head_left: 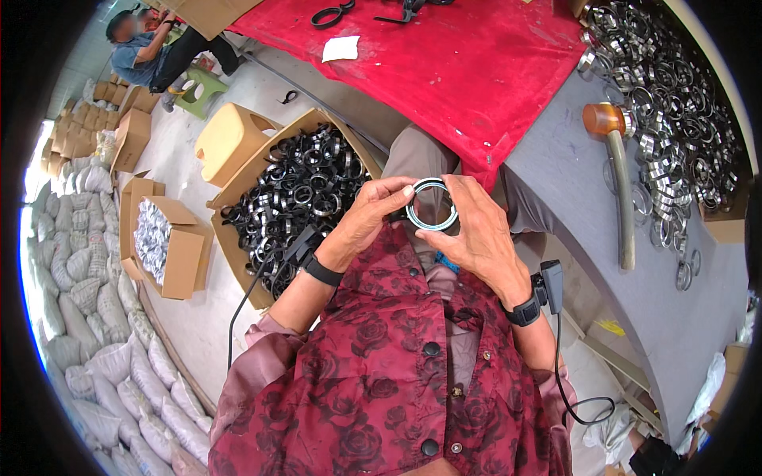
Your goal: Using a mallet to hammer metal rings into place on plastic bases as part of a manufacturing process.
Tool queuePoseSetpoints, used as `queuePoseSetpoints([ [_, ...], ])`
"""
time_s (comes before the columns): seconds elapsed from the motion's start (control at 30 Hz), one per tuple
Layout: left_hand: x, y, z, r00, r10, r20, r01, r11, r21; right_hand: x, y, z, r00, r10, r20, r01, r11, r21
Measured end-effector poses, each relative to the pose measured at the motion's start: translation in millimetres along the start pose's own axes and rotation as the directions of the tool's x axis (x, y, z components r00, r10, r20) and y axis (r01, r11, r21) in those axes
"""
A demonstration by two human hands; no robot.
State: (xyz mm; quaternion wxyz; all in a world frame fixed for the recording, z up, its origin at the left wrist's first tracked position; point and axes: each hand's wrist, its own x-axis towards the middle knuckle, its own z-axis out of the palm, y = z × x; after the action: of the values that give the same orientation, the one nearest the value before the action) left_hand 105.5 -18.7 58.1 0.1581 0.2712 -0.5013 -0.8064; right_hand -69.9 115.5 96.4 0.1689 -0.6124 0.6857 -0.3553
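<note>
Biggest thing here is the wall of stuffed pale sacks (79, 262) stacked up along the left, all lumpy and wrinkled. Then there's the grey bench (556, 151) on the right, smooth with a curved-looking edge, plus a bright red cloth (460, 79) spread out on the far side.

Big open carton (361, 148) just left of the person: it's heaped with black clamp-like rings (298, 178), some showing shiny metal bands. A smaller carton (186, 258) further left has its flaps open and is full of small silvery-white bits (151, 238). Beyond the big one sits a cream-yellow plastic stool (230, 143).

On the bench, loads of shiny metal rings (675, 95) are piled toward the far right, and a mallet (621, 182) with an amber head lies beside them, head far, handle pointing near.

Both hands are busy on one item: the left hand (373, 214) pinches its left rim, the right hand (480, 226) curls around the right side. That's a single ring (432, 183), held above the lap between the big carton and the bench. It's round, so no real long axis; its opening faces up, with a pale blue-green edge.
</note>
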Motion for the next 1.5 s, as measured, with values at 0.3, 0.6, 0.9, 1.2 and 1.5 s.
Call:
queuePoseSetpoints([
  [0.3,1,-6,-6,0.999,-0.043,-0.015,0.043,0.999,-0.012,-1,3,3,1.0,-0.002,0.004,0.003,1.0,-0.002],
  [0.6,1,1,3,1.0,0.0,-0.018,0.001,0.999,0.037,-2,4,1,1.0,0.002,0.009,-0.002,1.0,0.03],
  [0.9,3,5,5,0.996,0.075,-0.058,-0.07,0.994,0.081,-2,8,2,0.996,-0.034,-0.078,0.044,0.991,0.128],
  [1.2,7,9,2,0.985,0.145,-0.095,-0.126,0.975,0.185,4,20,3,0.993,0.096,-0.067,-0.052,0.874,0.484],
  [1.5,2,18,11,0.97,0.229,-0.081,-0.192,0.928,0.32,1,14,11,0.938,0.347,0.008,-0.259,0.684,0.681],
])
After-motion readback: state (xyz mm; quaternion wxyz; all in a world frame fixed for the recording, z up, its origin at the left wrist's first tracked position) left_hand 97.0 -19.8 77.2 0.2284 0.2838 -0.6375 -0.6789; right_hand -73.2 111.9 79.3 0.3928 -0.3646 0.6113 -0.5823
